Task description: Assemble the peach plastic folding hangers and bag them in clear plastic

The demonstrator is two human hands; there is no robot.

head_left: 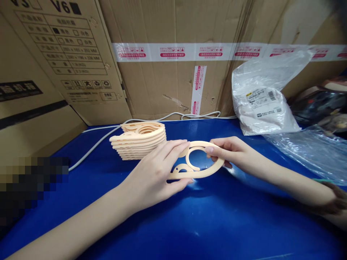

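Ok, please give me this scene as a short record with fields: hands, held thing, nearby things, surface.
left hand: grips the near end of the oval plastic piece
right hand: grips its far end
stack of same pieces: behind the left hand
white cable: behind the stack
plastic bag: back right
surface: blue table cover
backdrop: cardboard boxes

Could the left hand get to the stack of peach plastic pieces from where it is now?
Probably yes. The left hand grips the oval plastic piece just in front of the stack, with only bare blue table between them, though it would have to let go first.
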